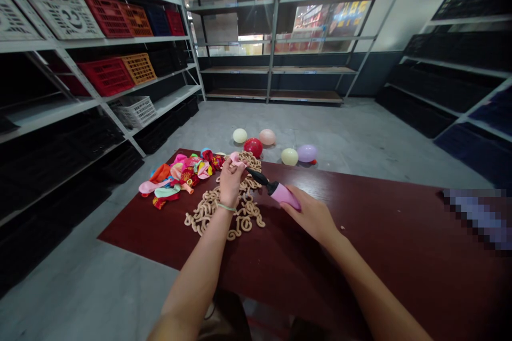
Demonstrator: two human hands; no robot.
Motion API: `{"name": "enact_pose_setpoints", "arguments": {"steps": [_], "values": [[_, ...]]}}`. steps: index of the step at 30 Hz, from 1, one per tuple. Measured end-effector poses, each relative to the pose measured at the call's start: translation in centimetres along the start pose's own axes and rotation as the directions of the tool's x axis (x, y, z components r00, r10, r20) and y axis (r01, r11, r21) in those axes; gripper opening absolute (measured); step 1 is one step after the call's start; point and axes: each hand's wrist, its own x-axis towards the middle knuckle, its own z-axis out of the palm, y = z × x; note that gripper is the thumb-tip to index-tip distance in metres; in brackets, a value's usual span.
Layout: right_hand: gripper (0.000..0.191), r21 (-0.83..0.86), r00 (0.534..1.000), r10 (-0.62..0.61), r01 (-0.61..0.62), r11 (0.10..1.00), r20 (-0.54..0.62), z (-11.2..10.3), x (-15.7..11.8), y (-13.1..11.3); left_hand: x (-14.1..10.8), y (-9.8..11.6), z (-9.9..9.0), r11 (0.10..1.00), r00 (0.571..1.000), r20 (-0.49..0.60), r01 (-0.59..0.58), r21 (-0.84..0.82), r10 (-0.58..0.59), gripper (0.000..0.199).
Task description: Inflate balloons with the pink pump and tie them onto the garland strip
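Observation:
My left hand (pixel 231 184) pinches a small pink balloon (pixel 236 159) that is not inflated, at the tip of the pump's black nozzle. Whether the balloon is on the nozzle I cannot tell. Wrapped round the pink and black hand pump (pixel 285 195) is my right hand (pixel 312 214). Beneath and beside my left hand lies a pile of tan, curly balloons or similar pieces (pixel 208 208). Left of them is a heap of limp, multicoloured balloons (pixel 182 173) on the dark red table (pixel 320 272).
Inflated balloons lie on the floor past the table: red (pixel 253 147), purple (pixel 307 153) and several pale ones. Shelves with crates (pixel 108 75) stand at the left, and more shelving (pixel 273 71) at the back and right. A blurred purple patch (pixel 480 218) is at the right table edge.

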Motion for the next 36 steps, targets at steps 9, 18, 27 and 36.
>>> {"name": "enact_pose_setpoints", "arguments": {"steps": [9, 18, 27, 36], "values": [[0.047, 0.015, 0.999, -0.029, 0.029, 0.999, -0.016, 0.0, -0.1, -0.4, -0.3, -0.6, 0.5, 0.995, 0.998, 0.014, 0.067, -0.067, -0.067, 0.037], [0.058, 0.056, 0.983, -0.180, 0.181, 0.982, -0.033, 1.1, -0.3, -0.9, -1.6, -0.6, 1.6, 0.884, 0.951, 0.089, 0.307, -0.352, -0.295, 0.026], [0.061, -0.133, 0.988, -0.148, 0.151, 0.980, 0.030, 1.5, -0.6, -1.6, -2.2, -0.8, 2.4, 0.905, 0.997, -0.079, -0.026, -0.424, -0.008, 0.020], [0.052, -0.131, 0.972, -0.228, 0.235, 0.963, 0.064, 2.6, -0.6, -2.3, 0.1, 2.1, -0.3, 0.925, 0.938, -0.345, -0.166, -0.342, 0.041, 0.024]]}}
